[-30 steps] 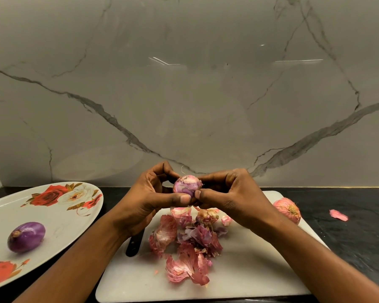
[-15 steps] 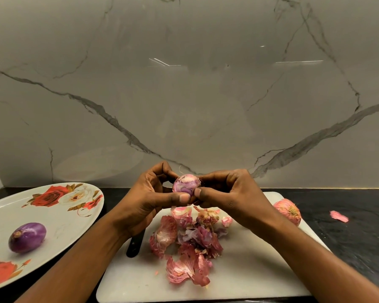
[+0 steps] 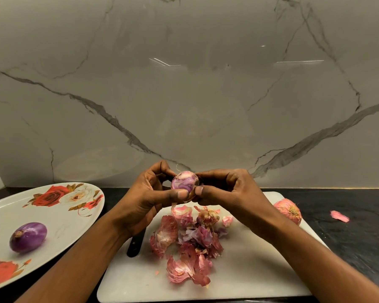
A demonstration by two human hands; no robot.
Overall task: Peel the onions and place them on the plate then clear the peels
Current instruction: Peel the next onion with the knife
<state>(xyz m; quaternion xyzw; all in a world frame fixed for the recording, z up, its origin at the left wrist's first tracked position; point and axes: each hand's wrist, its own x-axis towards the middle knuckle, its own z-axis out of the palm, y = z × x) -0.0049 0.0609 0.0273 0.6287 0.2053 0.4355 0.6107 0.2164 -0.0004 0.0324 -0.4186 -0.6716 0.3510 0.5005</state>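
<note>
On the white rose-printed oval plate at left, a glossy peeled purple onion. Above the white cutting board, left hand and right hand together, pinching a small half-peeled purple-pink onion. Probably light, firm, slick where bare; best taken at a loose skin edge. Right, a pink unpeeled onion.

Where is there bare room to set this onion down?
Plate: bare white between the rose prints, right of the peeled onion. Cutting board: bare along its near edge and right part. Crowded: the peel pile mid-board, below the held onion.
</note>
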